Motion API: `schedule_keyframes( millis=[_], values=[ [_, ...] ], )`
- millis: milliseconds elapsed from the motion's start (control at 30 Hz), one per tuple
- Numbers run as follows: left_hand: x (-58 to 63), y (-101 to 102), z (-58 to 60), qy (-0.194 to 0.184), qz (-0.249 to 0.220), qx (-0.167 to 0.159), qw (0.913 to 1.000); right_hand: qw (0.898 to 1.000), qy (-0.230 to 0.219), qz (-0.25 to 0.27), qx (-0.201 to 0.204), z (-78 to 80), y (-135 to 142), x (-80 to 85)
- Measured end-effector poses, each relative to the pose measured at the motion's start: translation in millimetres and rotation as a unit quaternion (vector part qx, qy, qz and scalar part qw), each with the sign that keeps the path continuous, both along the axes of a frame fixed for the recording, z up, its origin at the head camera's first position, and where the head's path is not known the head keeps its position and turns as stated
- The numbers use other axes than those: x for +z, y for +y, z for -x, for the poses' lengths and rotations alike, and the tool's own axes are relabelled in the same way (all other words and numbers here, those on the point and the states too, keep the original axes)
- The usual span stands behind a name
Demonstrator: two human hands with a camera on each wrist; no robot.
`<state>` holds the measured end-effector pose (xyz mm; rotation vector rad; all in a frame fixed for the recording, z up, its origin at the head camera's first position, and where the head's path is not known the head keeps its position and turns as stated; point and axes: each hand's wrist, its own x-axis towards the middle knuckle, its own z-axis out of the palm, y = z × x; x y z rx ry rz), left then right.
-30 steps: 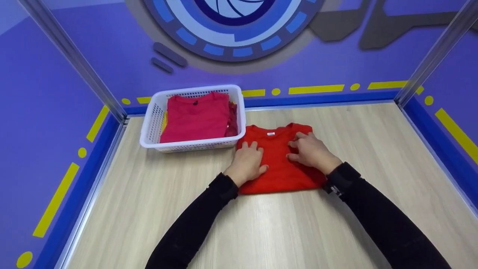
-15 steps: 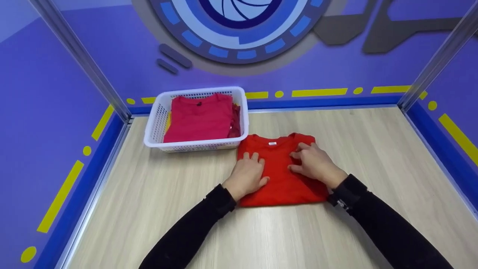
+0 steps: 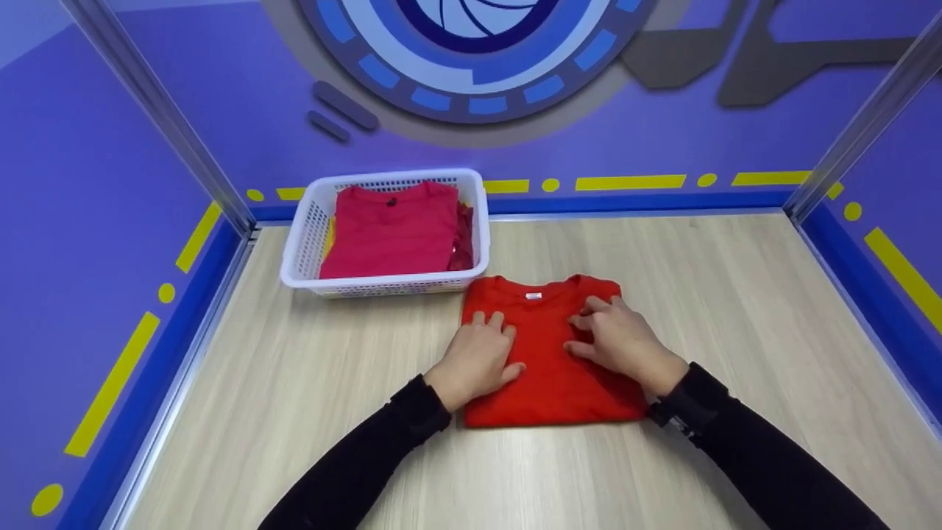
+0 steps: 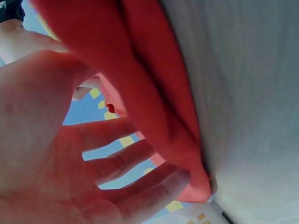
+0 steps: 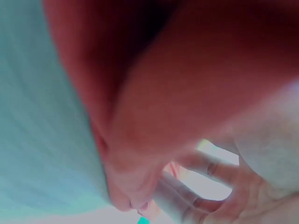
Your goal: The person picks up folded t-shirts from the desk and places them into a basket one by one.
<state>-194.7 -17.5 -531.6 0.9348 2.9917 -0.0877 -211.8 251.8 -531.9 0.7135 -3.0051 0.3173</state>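
A folded red shirt (image 3: 541,390) lies flat on the wooden table, its neckline and small white label toward the back. My left hand (image 3: 477,358) rests on its left side with fingers spread and fairly straight. In the left wrist view those fingers (image 4: 117,161) touch the layered edge of the cloth. On the shirt's right side rests my right hand (image 3: 622,340), fingers slightly bent, tips on the fabric. The right wrist view shows the right hand's fingers (image 5: 208,168) against the shirt's folds (image 5: 154,116), partly hidden by cloth. Neither hand grips the fabric.
Behind and left of the shirt stands a white plastic basket (image 3: 383,281), close to its back left corner. A folded crimson shirt (image 3: 394,235) lies on top inside, with yellow and dark red cloth below. Purple printed walls (image 3: 559,140) enclose the table (image 3: 324,368).
Both hands and the red shirt have shifted toward the front of the table, away from the back wall. The hands keep nearly the same places on the shirt. The view has tilted slightly.
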Motion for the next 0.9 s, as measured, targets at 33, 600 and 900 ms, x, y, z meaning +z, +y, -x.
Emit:
schedule_keyframes(
  millis=[33,600,900],
  values=[
    [0.6,-1.8,-0.6,0.000,-0.002,0.000,1.0000,1.000,0.001,0.002,0.000,-0.8,-0.9,0.3],
    [12.5,-17.2,46.4,0.030,-0.113,0.063,0.9911,0.999,-0.026,0.043,-0.017,38.1,13.8,32.3],
    [5.5,-7.6,67.7,0.016,-0.080,0.082,0.9933,0.989,-0.144,-0.012,-0.042,84.1,16.1,28.3]
  ],
)
